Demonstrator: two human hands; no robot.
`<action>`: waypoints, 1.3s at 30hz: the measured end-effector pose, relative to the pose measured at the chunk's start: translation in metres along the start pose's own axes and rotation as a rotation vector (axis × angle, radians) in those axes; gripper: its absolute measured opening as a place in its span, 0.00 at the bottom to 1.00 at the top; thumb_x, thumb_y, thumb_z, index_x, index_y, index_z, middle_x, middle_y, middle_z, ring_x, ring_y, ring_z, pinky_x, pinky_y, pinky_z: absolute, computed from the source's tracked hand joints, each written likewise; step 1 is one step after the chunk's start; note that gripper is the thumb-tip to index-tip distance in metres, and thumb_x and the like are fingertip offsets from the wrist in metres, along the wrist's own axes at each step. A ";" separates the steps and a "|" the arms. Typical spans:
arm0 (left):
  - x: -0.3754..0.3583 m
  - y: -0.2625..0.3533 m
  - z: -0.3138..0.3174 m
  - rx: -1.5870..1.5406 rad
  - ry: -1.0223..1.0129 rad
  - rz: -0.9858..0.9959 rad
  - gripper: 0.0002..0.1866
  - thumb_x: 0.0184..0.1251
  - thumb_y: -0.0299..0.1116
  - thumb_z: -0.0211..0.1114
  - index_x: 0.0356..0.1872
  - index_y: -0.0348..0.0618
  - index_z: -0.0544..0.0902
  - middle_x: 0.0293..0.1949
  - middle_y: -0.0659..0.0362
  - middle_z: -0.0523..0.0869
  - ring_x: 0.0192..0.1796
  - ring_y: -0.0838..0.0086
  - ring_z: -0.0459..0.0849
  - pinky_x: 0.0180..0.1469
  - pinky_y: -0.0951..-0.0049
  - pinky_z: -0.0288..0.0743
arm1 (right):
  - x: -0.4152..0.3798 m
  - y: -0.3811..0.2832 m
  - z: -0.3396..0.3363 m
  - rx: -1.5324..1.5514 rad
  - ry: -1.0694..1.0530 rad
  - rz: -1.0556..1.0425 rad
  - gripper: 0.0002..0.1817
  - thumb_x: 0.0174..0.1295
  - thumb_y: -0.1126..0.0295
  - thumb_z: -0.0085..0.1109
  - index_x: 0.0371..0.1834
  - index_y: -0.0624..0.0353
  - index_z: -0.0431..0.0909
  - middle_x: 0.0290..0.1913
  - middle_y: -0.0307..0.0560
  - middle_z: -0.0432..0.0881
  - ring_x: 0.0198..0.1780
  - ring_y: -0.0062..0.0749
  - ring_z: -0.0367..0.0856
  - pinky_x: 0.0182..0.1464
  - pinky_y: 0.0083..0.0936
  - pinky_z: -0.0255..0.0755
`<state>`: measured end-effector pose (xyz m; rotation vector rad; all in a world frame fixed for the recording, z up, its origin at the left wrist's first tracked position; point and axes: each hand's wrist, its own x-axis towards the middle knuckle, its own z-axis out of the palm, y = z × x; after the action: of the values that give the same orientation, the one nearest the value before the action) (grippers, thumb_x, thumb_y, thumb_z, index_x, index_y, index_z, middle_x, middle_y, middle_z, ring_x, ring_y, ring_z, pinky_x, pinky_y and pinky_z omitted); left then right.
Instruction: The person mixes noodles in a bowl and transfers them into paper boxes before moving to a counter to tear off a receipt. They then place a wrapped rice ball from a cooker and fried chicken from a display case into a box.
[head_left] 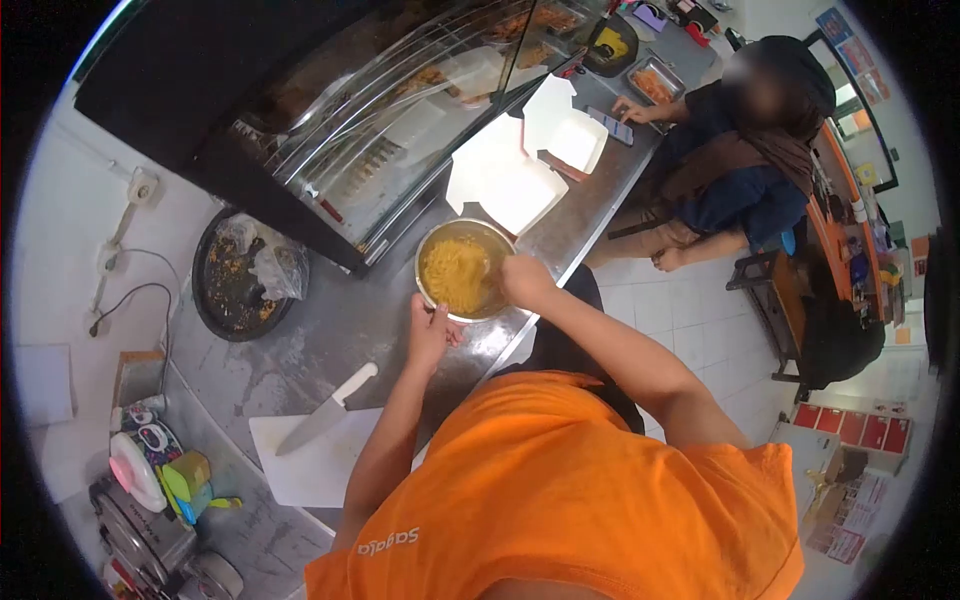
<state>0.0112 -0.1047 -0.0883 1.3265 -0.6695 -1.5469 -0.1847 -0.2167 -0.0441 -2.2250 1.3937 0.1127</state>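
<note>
- A grey metal tabletop (345,310) ran diagonally through the room, its surface smeared and shiny.
- Along its far edge stood a black-framed display case (225,95) with glass panes and racks inside.
- Off the tabletop's left end rose a plain white wall (65,215), fitted with a wall socket (143,187).
- Past the near edge lay a floor (700,310) of pale square tiles with thin joints.
- Across that floor stood a wooden seat (775,305) and an orange-topped table (838,215).
- Beyond them were a dark-framed pane (880,150), window or mirror being unclear, and colourful posters (845,50).
- Bright, whitish light filled the room.
</note>
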 end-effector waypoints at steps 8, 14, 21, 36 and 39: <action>-0.003 0.004 -0.006 -0.001 -0.004 -0.013 0.06 0.84 0.29 0.48 0.50 0.45 0.60 0.30 0.46 0.85 0.20 0.73 0.81 0.21 0.74 0.74 | 0.008 -0.011 -0.012 -0.096 -0.007 -0.014 0.10 0.60 0.72 0.57 0.35 0.61 0.89 0.34 0.66 0.87 0.40 0.58 0.89 0.44 0.47 0.82; 0.001 -0.002 -0.015 -0.009 0.065 -0.015 0.06 0.84 0.30 0.49 0.49 0.45 0.61 0.29 0.47 0.84 0.20 0.71 0.83 0.21 0.73 0.75 | 0.011 0.017 -0.021 0.071 -0.079 -0.133 0.10 0.59 0.73 0.56 0.35 0.61 0.88 0.32 0.67 0.84 0.38 0.62 0.87 0.44 0.52 0.81; -0.003 -0.005 0.000 -0.056 0.143 0.026 0.06 0.84 0.30 0.48 0.49 0.45 0.60 0.28 0.47 0.84 0.20 0.69 0.83 0.22 0.74 0.76 | -0.015 -0.016 -0.048 -0.116 -0.124 0.023 0.12 0.61 0.69 0.58 0.35 0.67 0.88 0.36 0.65 0.88 0.42 0.58 0.90 0.45 0.47 0.84; -0.004 0.017 0.010 0.011 0.051 0.026 0.05 0.84 0.29 0.47 0.50 0.44 0.60 0.27 0.50 0.83 0.20 0.71 0.83 0.21 0.74 0.75 | 0.038 0.034 0.002 0.061 0.069 -0.136 0.10 0.57 0.71 0.60 0.31 0.67 0.87 0.32 0.69 0.85 0.36 0.62 0.88 0.40 0.49 0.82; -0.003 0.013 0.003 0.020 0.074 -0.015 0.08 0.83 0.28 0.48 0.54 0.43 0.62 0.35 0.50 0.83 0.21 0.72 0.82 0.23 0.74 0.76 | 0.021 -0.006 -0.037 -0.266 -0.053 -0.237 0.10 0.59 0.70 0.59 0.33 0.65 0.88 0.34 0.64 0.88 0.36 0.56 0.89 0.39 0.48 0.83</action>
<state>0.0121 -0.1076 -0.0748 1.4000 -0.6315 -1.4985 -0.1763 -0.2488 -0.0168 -2.5675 1.1313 0.2862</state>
